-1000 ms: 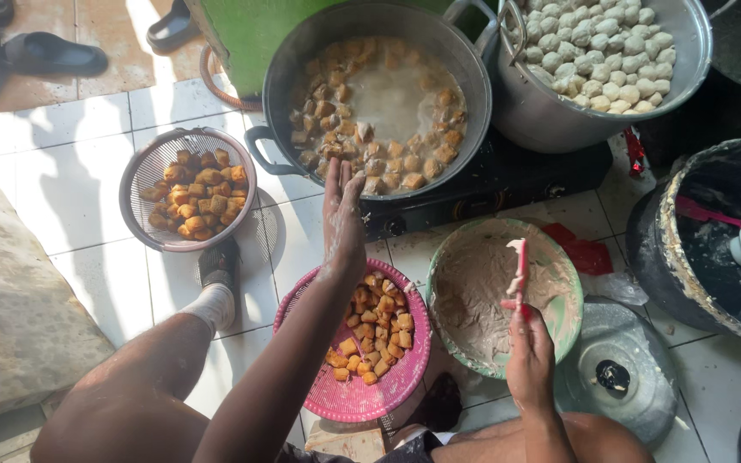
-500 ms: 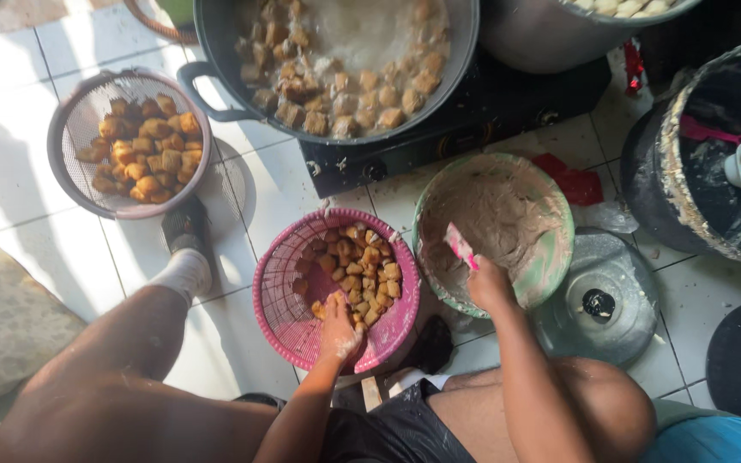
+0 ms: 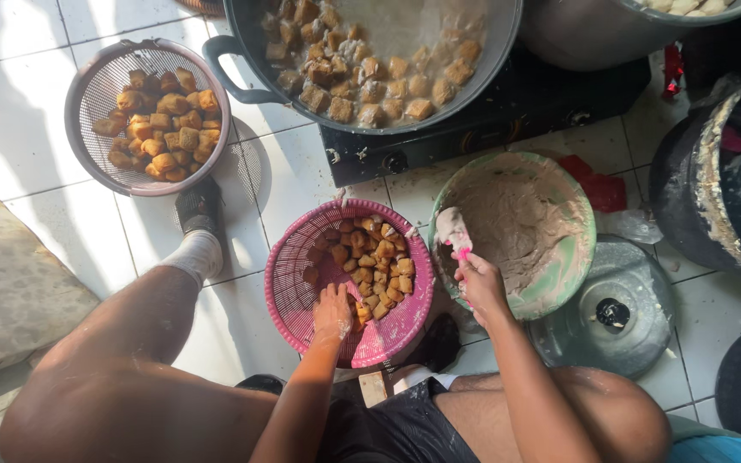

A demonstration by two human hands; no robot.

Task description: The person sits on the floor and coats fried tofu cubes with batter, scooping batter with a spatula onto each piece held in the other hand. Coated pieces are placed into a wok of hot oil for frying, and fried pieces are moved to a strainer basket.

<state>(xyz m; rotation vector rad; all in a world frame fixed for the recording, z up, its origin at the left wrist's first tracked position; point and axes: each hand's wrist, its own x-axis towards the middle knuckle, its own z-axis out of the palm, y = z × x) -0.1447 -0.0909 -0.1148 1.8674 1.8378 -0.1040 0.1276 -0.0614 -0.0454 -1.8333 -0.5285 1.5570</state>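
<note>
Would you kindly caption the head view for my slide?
Left hand reaches into pink basket of fried cubes; right hand holds spatula.

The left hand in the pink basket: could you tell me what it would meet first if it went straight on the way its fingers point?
Probably the fried tofu cubes heaped just ahead of the left hand inside the pink basket.

Bright daylight from the upper left glares on white tiles, shadows soft, focus sharp throughout.
</note>
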